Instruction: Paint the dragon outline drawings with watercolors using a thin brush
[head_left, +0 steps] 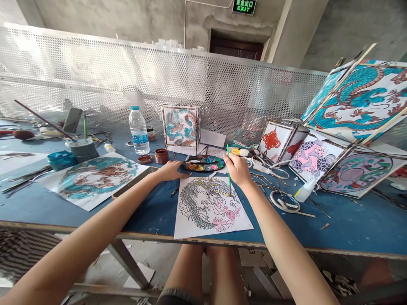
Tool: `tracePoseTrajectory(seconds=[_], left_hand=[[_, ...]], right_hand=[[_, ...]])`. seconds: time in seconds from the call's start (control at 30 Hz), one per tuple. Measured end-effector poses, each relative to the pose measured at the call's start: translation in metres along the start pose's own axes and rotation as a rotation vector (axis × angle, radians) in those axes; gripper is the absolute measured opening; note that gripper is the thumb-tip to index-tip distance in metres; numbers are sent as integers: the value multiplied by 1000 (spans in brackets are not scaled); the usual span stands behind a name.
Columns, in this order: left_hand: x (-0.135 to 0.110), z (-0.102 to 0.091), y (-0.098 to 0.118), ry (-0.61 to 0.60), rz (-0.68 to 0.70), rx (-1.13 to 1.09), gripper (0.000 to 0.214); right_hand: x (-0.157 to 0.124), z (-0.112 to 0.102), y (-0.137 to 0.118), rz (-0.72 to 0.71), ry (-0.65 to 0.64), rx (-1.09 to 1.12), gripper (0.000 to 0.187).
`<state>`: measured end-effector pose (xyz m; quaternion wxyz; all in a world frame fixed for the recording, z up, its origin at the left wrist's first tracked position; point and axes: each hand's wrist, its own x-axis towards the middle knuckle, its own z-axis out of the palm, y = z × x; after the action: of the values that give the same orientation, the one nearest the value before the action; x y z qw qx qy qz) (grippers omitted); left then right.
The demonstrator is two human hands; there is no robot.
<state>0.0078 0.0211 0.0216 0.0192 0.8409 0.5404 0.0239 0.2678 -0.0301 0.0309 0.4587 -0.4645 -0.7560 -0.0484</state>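
A white sheet with a dragon drawing (210,207), part grey and part pink, lies at the table's front edge. My right hand (238,168) is closed round a thin green paintbrush (228,163), whose tip touches the upper part of the drawing. My left hand (171,170) rests flat on the blue table beside the sheet's top left corner, fingers stretched out, holding nothing. Just beyond both hands sits a round paint palette (203,163) with several colours.
A water bottle (139,130), small brown jars (161,156) and a teal paint pot (83,148) stand at the back left by a finished teal dragon sheet (95,178). Painted lantern panels (359,101), scissors, a glue bottle (304,191) and sticks crowd the right. A perforated metal screen (95,80) runs behind.
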Motion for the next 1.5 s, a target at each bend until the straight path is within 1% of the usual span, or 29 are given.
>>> tracePoseTrajectory(seconds=[0.07, 0.23, 0.3, 0.47, 0.6, 0.9, 0.97, 1.03, 1.1, 1.17, 1.23, 1.3, 1.37, 1.5], left_hand=[[0, 0, 0, 6, -1, -1, 75], [-1, -2, 2, -15, -9, 4, 76], [-2, -3, 3, -25, -13, 11, 76], [-2, -3, 3, -17, -15, 10, 76], [-1, -2, 2, -15, -9, 11, 74], [1, 0, 0, -18, -4, 13, 75], [1, 0, 0, -18, -5, 15, 74], [1, 0, 0, -20, -7, 14, 74], [1, 0, 1, -21, -9, 10, 76], [0, 0, 1, -22, -8, 5, 77], [0, 0, 1, -24, -6, 3, 77], [0, 0, 1, -23, -3, 3, 76], [1, 0, 0, -15, 4, 1, 76], [4, 3, -4, 7, 16, -5, 76]], right_hand=[[0, -1, 0, -6, 12, -40, 37], [0, -7, -2, -21, 120, -114, 35], [-1, -8, -3, -33, 123, -125, 34], [-2, -3, -2, -36, 52, -137, 32], [-2, -2, -4, -42, -6, -104, 32], [-2, -1, -8, -31, -55, 48, 34], [-2, -2, -9, -21, -41, 89, 34], [-2, -3, -9, -6, 7, 98, 34], [-2, -5, -8, 2, 73, 63, 33], [-2, -5, -7, -1, 113, 2, 33], [-2, -5, -5, -9, 95, -56, 32], [-2, -4, -4, -14, 49, -83, 31], [-2, -2, -5, -21, 10, -80, 32], [-1, -2, -7, -27, -24, -50, 34]])
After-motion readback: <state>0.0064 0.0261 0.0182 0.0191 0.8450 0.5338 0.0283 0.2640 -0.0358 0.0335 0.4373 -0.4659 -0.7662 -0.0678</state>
